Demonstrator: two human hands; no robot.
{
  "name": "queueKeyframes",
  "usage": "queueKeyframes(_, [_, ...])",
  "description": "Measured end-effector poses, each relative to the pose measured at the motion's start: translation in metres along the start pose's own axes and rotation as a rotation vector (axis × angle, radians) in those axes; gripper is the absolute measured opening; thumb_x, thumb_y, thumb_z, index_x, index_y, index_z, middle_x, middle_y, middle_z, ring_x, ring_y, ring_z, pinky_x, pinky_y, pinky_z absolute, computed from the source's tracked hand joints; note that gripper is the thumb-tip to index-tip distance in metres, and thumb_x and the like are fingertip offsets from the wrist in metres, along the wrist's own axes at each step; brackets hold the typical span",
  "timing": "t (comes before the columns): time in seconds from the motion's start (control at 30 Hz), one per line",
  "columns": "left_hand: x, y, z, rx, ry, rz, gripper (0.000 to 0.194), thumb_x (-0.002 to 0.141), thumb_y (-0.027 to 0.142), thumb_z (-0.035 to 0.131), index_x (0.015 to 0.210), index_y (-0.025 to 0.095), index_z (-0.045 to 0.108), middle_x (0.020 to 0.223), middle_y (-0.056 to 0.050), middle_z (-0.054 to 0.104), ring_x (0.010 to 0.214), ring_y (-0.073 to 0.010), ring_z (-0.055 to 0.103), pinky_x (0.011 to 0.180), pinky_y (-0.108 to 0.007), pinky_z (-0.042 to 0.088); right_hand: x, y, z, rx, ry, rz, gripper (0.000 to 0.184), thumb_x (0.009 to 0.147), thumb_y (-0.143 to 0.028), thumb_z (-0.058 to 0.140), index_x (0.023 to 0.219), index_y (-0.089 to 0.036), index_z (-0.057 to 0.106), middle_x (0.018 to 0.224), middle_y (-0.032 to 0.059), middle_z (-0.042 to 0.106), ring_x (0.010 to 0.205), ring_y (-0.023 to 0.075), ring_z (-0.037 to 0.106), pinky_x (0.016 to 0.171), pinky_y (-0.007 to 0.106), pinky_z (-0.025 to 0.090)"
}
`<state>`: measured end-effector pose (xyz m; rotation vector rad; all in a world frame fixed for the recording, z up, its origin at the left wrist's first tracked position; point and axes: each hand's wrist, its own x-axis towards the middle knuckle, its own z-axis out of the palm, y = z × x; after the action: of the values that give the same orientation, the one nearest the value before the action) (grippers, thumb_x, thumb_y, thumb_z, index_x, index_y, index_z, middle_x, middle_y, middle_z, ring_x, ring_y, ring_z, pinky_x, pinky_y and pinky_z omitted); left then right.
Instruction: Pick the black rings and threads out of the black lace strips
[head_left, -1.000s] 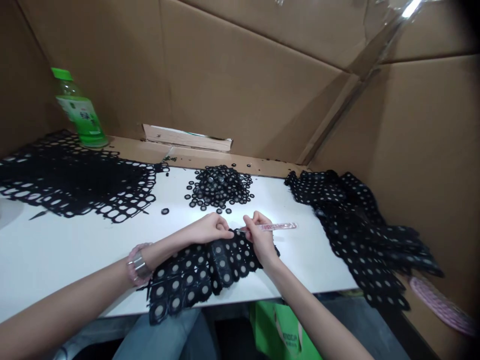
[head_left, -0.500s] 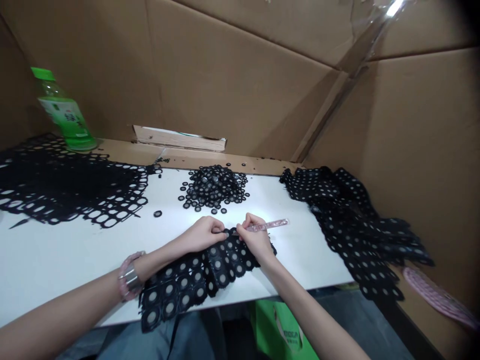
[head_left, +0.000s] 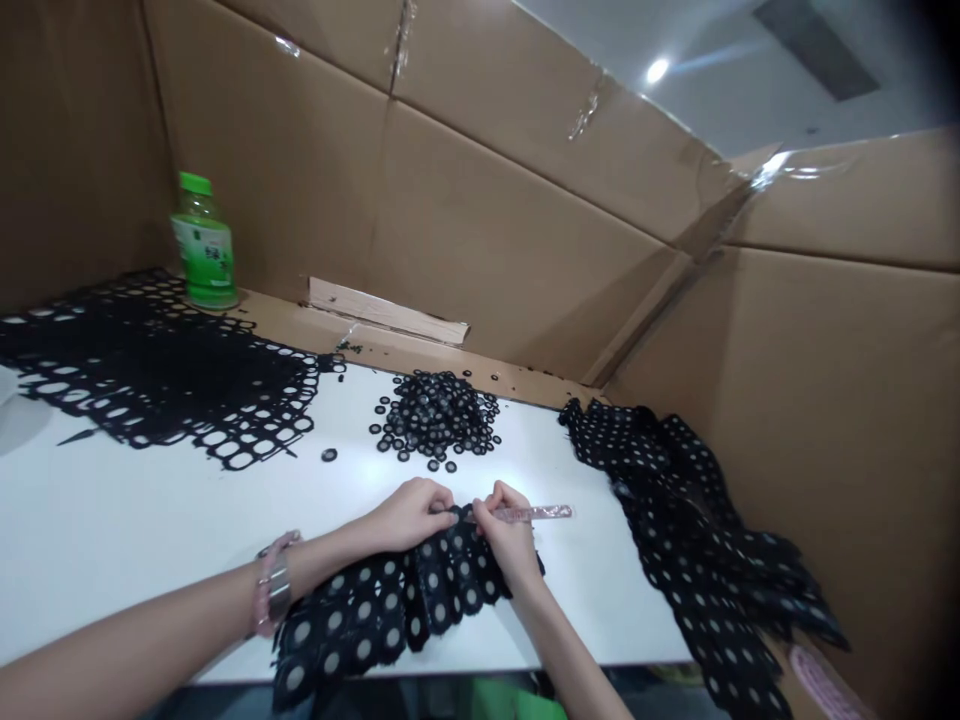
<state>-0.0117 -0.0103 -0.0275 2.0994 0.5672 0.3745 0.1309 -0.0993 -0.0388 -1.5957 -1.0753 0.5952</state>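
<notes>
My left hand pinches the top edge of a black perforated lace strip, which lies on the white table and hangs over its front edge. My right hand is beside the left and grips a translucent pink pen-like tool. The tool's tip is at the lace edge, partly hidden by my fingers. A beaded bracelet and metal band circle my left wrist.
A pile of small black rings lies beyond my hands. Black perforated lace lies in a sheet at left and a heap at right. A green-capped bottle stands at the back left. Cardboard walls surround the table.
The view has tilted upward, so the table sits lower in the frame. My hands stay together at the lace edge, and the pink tool remains in my right hand.
</notes>
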Motion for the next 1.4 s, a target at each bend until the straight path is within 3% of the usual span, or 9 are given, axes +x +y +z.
queueKeyframes(0.13, [-0.001, 0.002, 0.001, -0.026, 0.022, 0.021, 0.018, 0.072, 0.024, 0.045, 0.057, 0.016, 0.046, 0.049, 0.005, 0.036, 0.051, -0.0094, 0.034, 0.05, -0.019, 0.024, 0.0, -0.001, 0.0, 0.01, -0.026, -0.003, 0.029, 0.071, -0.024, 0.055, 0.054, -0.022, 0.032, 0.043, -0.0068, 0.044, 0.043, 0.0109, 0.042, 0.049, 0.024, 0.033])
queueKeyframes(0.43, [-0.005, 0.003, 0.0, -0.146, 0.035, 0.097, 0.016, 0.072, 0.022, 0.045, 0.058, 0.015, 0.046, 0.051, 0.005, 0.037, 0.052, -0.0089, 0.033, 0.051, -0.02, 0.024, -0.004, -0.007, 0.007, -0.207, -0.011, -0.133, 0.031, 0.067, -0.018, 0.055, 0.05, -0.021, 0.03, 0.046, -0.0068, 0.034, 0.048, 0.0099, 0.033, 0.05, 0.024, 0.028])
queueKeyframes(0.57, [-0.004, 0.002, -0.001, -0.184, -0.025, 0.019, 0.017, 0.072, 0.027, 0.045, 0.06, 0.016, 0.043, 0.05, 0.006, 0.032, 0.049, -0.0086, 0.029, 0.049, -0.02, 0.022, 0.0, -0.004, 0.003, 0.106, 0.013, 0.006, 0.031, 0.068, -0.022, 0.057, 0.052, -0.021, 0.031, 0.045, -0.0073, 0.039, 0.043, 0.0085, 0.035, 0.045, 0.023, 0.025])
queueKeyframes(0.7, [0.0, 0.004, -0.002, -0.021, -0.038, -0.021, 0.013, 0.07, 0.025, 0.044, 0.059, 0.017, 0.044, 0.05, 0.005, 0.037, 0.05, -0.0099, 0.034, 0.05, -0.021, 0.025, 0.004, -0.003, 0.0, 0.526, 0.106, 0.14, 0.037, 0.064, -0.024, 0.063, 0.055, -0.021, 0.028, 0.043, -0.0098, 0.036, 0.037, 0.0052, 0.03, 0.04, 0.02, 0.016])
queueKeyframes(0.87, [0.019, 0.01, -0.001, 0.113, -0.095, -0.075, 0.025, 0.072, 0.032, 0.041, 0.058, 0.016, 0.053, 0.056, -0.001, 0.053, 0.054, -0.0139, 0.046, 0.052, -0.023, 0.029, 0.003, -0.007, -0.001, 0.662, 0.163, 0.123, 0.039, 0.061, -0.024, 0.066, 0.054, -0.021, 0.027, 0.041, -0.0114, 0.031, 0.035, 0.0039, 0.026, 0.039, 0.019, 0.016])
queueKeyframes(0.97, [0.028, 0.009, 0.001, 0.154, -0.123, -0.068, 0.029, 0.072, 0.037, 0.045, 0.055, 0.015, 0.054, 0.052, -0.001, 0.053, 0.052, -0.0141, 0.046, 0.051, -0.024, 0.029, 0.002, -0.007, -0.002, 0.61, 0.202, 0.108, 0.038, 0.062, -0.025, 0.064, 0.054, -0.021, 0.027, 0.042, -0.011, 0.032, 0.035, 0.0044, 0.027, 0.039, 0.019, 0.017])
queueKeyframes(1.17, [0.02, 0.005, 0.003, 0.137, -0.085, -0.038, 0.025, 0.075, 0.036, 0.046, 0.069, 0.016, 0.06, 0.061, 0.0, 0.06, 0.057, -0.0138, 0.05, 0.053, -0.021, 0.031, 0.0, 0.0, -0.004, 0.197, 0.132, 0.005, 0.026, 0.065, -0.017, 0.055, 0.052, -0.021, 0.033, 0.04, -0.0084, 0.04, 0.04, 0.0083, 0.037, 0.044, 0.022, 0.028])
queueKeyframes(1.4, [0.015, 0.01, 0.002, 0.185, -0.066, -0.029, 0.023, 0.077, 0.033, 0.045, 0.069, 0.017, 0.06, 0.063, 0.0, 0.061, 0.059, -0.0142, 0.051, 0.056, -0.022, 0.032, 0.0, 0.0, -0.005, 0.155, 0.117, -0.001, 0.025, 0.066, -0.017, 0.053, 0.052, -0.021, 0.033, 0.042, -0.0082, 0.041, 0.041, 0.0091, 0.039, 0.046, 0.022, 0.031])
